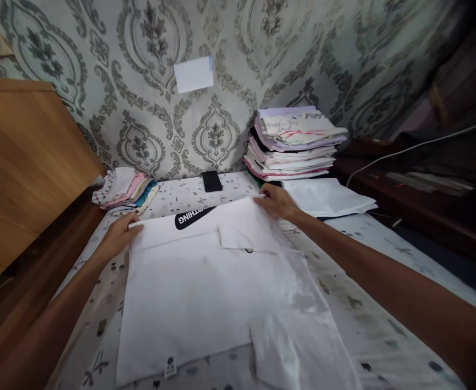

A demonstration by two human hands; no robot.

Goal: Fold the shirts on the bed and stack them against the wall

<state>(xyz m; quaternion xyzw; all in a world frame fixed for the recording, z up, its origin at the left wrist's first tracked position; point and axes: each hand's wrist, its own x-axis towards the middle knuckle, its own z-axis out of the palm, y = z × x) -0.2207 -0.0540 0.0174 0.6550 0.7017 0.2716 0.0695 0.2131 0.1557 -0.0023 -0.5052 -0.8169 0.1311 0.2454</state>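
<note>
A white T-shirt (197, 292) with a black printed patch lies partly folded on the patterned bedsheet (327, 265). At its far left corner, my left hand (118, 233) pinches the folded edge. The far right corner is gripped by my right hand (278, 201), fingers closed on the cloth. Between the hands, the far edge is turned over, showing white letters on the black print. One sleeve rests on top near the right hand; the other spreads out toward the near right. A small label sticks out at the near edge.
Beyond my right hand stands a tall stack of folded clothes (294, 146), with a folded white garment (329, 196) before it. Small folded clothes (128, 189) sit at the far left beside a wooden panel (26, 162). A black phone-like object (212, 181) lies near the wall.
</note>
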